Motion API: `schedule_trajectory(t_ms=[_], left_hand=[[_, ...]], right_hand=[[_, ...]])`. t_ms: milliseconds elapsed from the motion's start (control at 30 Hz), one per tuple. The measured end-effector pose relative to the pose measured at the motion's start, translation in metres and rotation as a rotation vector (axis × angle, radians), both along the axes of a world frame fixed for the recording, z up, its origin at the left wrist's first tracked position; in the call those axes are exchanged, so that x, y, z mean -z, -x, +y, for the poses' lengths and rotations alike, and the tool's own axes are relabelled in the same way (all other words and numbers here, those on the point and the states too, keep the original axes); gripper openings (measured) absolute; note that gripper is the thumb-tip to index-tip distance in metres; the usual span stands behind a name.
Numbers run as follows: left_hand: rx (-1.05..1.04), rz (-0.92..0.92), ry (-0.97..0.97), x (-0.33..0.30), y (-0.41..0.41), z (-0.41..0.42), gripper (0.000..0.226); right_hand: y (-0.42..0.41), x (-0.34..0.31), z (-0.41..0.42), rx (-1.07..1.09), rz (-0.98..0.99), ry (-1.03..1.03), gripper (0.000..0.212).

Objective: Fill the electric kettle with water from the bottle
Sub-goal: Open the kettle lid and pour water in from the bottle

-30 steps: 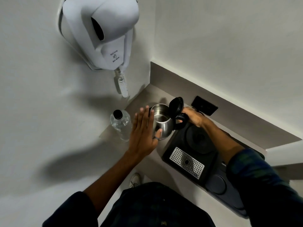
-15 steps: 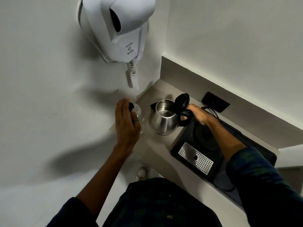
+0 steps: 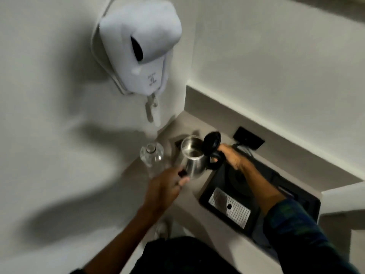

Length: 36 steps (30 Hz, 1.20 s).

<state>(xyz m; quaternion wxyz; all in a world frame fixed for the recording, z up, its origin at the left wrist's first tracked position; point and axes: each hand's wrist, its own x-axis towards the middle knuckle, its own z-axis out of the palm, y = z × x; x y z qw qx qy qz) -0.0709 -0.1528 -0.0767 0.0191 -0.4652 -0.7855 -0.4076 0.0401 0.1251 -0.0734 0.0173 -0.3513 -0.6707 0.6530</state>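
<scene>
Right hand (image 3: pixel 230 157) clamped on steel kettle's (image 3: pixel 192 162) handle, lid (image 3: pixel 212 142) open for pouring; left hand (image 3: pixel 166 186) pinching black cap (image 3: pixel 182 173), clearing glass bottle's (image 3: pixel 152 158) mouth.

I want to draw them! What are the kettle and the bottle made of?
The kettle looks like brushed steel: silvery grey with soft reflections. Its lid and handle look like matte black plastic. The bottle is clear, so you see through it; glass or plastic, the blurry picture can't settle it.

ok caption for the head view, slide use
Cap off in left hand, right hand holds open kettle beside bottle.
</scene>
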Motion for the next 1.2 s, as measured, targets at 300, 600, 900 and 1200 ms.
schedule_trajectory(t_ms=[300, 600, 900, 1200], left_hand=[[0.223, -0.018, 0.995, 0.069, -0.004, 0.031, 0.029], [-0.055, -0.208, 0.232, 0.078, -0.009, -0.014, 0.040], [-0.344, -0.561, 0.019, 0.056, 0.047, -0.006, 0.133], [-0.293, -0.513, 0.136, 0.037, 0.083, 0.016, 0.096]], right_hand=[[0.000, -0.008, -0.009, -0.015, -0.047, -0.040, 0.043], [0.000, -0.003, -0.008, -0.030, -0.015, -0.015, 0.060], [0.001, -0.004, -0.011, 0.002, 0.006, -0.014, 0.073], [0.000, -0.009, -0.014, -0.018, 0.020, -0.035, 0.068]])
